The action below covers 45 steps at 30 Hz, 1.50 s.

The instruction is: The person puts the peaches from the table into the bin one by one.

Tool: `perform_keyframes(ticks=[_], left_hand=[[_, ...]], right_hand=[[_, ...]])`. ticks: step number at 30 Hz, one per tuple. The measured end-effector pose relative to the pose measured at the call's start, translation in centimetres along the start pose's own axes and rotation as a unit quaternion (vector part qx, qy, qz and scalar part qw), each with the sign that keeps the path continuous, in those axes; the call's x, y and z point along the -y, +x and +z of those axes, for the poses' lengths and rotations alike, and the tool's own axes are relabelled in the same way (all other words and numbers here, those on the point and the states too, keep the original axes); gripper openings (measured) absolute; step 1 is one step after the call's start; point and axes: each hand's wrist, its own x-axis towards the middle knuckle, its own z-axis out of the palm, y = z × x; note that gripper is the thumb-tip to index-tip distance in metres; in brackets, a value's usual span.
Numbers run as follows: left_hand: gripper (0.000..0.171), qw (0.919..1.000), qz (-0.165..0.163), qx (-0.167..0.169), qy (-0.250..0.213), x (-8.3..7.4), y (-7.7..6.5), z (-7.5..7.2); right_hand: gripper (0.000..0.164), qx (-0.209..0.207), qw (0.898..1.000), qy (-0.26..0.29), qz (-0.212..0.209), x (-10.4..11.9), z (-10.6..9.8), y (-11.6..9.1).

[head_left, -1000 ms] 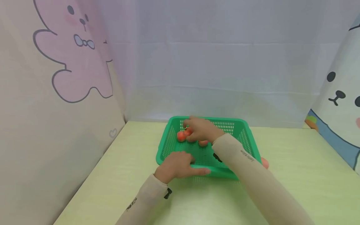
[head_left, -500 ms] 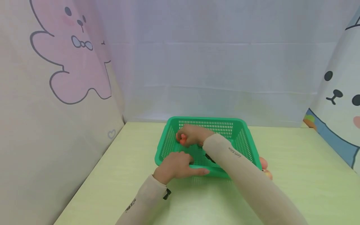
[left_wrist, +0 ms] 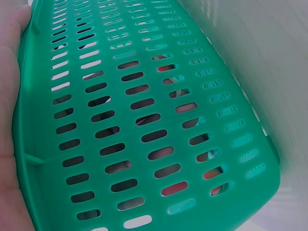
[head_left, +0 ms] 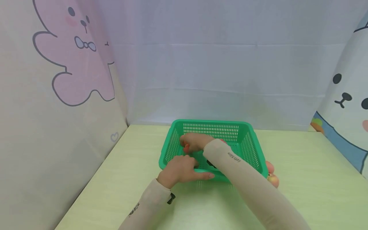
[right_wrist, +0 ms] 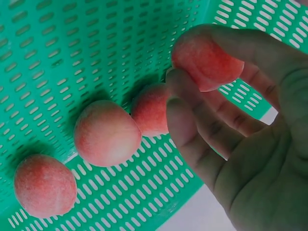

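A green slotted plastic basket stands on the table. My left hand grips its front rim, thumb lying along the outside and fingers over the edge. Inside, toward the left end, my right hand reaches down among the fruit. The right wrist view shows thumb and fingers round a reddish peach. Below it lies another peach, partly hidden by the fingers. A paler peach and a red one rest farther along the basket floor.
Outside the basket's right wall, a pink peach and a yellow-red fruit lie on the pale table. Behind the basket hangs a light curtain. A wall with a pink cartoon bear stands at the left.
My right hand has moved left and lower in the basket, its fingers closing round a peach. The fruit outside on the right shows more as the sleeve shifts. My left hand stays on the rim.
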Motion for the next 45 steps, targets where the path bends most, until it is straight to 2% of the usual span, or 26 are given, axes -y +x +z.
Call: perform_keyframes(ticks=[5,11,21,29,33,39,42,45], left_hand=[[0.071,1.0,0.002,0.001,-0.003,-0.1,0.1,0.0],[0.07,0.9999,0.007,-0.007,-0.004,-0.1,0.1,0.1],[0.069,0.9998,0.011,-0.012,-0.009,-0.1,0.0,0.0],[0.07,0.9999,0.002,-0.005,-0.009,0.0,0.0,0.0],[0.071,0.9998,-0.006,-0.001,-0.019,0.0,-0.1,0.1],[0.071,0.9997,-0.014,0.002,-0.022,-0.1,-0.3,0.1],[0.07,0.9998,-0.016,0.003,-0.01,-0.2,-0.3,0.0],[0.07,0.9998,-0.018,0.004,0.0,-0.2,-0.3,0.0]], right_hand=[[0.009,0.012,1.0,-0.004,0.012,0.0,0.4,0.1],[0.023,0.018,0.999,0.001,0.037,-0.1,1.0,0.2],[0.028,0.025,0.999,0.001,0.041,-0.2,1.1,0.3],[0.042,0.021,0.999,0.025,0.036,-0.4,0.3,-0.8],[0.047,-0.014,0.998,0.044,0.041,-0.2,-0.9,-2.6],[0.05,-0.101,0.994,0.002,0.035,1.7,-3.2,-7.7],[0.048,-0.166,0.986,-0.022,-0.002,2.5,-3.7,-11.0],[0.045,-0.236,0.97,-0.047,-0.043,3.0,-4.0,-14.4]])
